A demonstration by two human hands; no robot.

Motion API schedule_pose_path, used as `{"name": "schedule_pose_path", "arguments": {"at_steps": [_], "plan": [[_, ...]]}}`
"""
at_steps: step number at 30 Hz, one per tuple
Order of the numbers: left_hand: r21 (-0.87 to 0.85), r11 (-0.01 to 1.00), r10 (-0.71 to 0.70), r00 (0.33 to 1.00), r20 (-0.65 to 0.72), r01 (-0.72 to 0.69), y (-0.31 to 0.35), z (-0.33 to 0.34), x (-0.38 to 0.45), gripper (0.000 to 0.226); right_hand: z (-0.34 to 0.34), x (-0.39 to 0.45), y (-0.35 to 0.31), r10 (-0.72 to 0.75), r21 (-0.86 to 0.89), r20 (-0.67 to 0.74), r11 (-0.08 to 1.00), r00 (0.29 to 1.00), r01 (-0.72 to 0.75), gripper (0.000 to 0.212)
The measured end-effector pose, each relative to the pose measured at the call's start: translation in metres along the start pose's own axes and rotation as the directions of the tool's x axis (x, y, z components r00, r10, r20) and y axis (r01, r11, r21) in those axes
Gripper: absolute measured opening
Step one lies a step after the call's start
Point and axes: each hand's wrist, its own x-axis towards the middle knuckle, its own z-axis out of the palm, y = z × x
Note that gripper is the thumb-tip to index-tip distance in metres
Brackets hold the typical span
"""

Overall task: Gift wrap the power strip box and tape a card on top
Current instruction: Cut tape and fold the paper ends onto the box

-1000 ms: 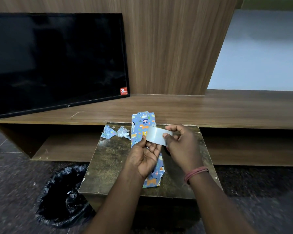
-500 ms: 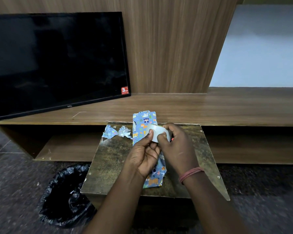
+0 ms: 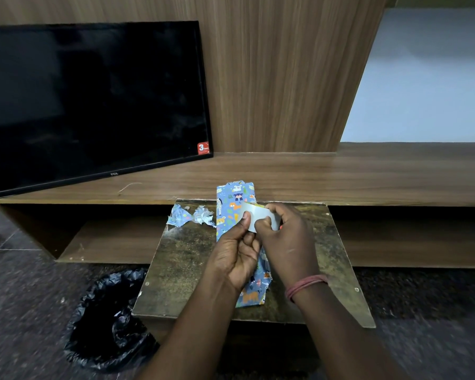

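A: Where's the box?

B: Wrapped box (image 3: 234, 200), blue animal-print paper, lying lengthwise on the small table (image 3: 181, 259). Far end pokes past the table's back edge toward the wooden shelf (image 3: 340, 176). Near end sits close to the table's front edge. Middle is hidden under both hands.

A: Hands?

B: Both raised just above the box, close together, fingertips touching. Right hand (image 3: 288, 239) has its fingers curled round a roll of clear tape (image 3: 258, 218), thumb on the near side, fingers wrapped over the top. Left hand (image 3: 236, 256) pinches the loose end of the tape, thumb pressed flat on the front of the strip, other fingers curled behind it.

A: Tape touching the box?

B: Can't tell. It overlaps the box's right edge in view, roughly a third of the way down from the far end, but contact isn't clear.

A: Card?

B: Can't pick one out.

A: Anything else?

B: Two crumpled scraps of wrapping paper (image 3: 192, 216) on the table's back left corner, just beside the box. Black bin bag (image 3: 107, 322) on the floor left of the table. Dark TV (image 3: 93, 100) on the shelf, leaning against the wood wall. Pink band (image 3: 305, 286) on the right wrist.
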Motion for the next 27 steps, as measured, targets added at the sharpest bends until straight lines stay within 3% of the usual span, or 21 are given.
{"name": "schedule_pose_path", "arguments": {"at_steps": [7,11,15,23,27], "plan": [[-0.036,0.998,0.059,0.998,0.029,-0.058,0.003,0.004,0.000,0.032,-0.003,0.002,0.006,0.098,0.213,0.176,0.968,0.979,-0.135,0.038],[-0.032,0.998,0.059,0.997,0.045,-0.057,0.002,0.004,-0.004,0.020,-0.001,0.002,0.009,0.169,0.305,0.164,0.928,0.972,-0.212,0.042],[-0.038,0.997,0.071,0.997,0.008,-0.071,0.001,0.001,-0.003,0.037,0.002,0.007,0.018,0.255,0.422,0.203,0.849,0.945,-0.319,0.037],[-0.007,0.997,0.076,0.996,0.052,-0.076,0.001,-0.001,-0.001,0.032,0.008,0.002,0.009,0.160,0.377,0.281,0.888,0.946,-0.262,0.065],[-0.012,0.997,0.078,0.996,0.051,-0.077,0.004,-0.002,-0.001,0.034,0.004,0.004,0.005,0.126,0.358,0.337,0.899,0.933,-0.251,0.058]]}}
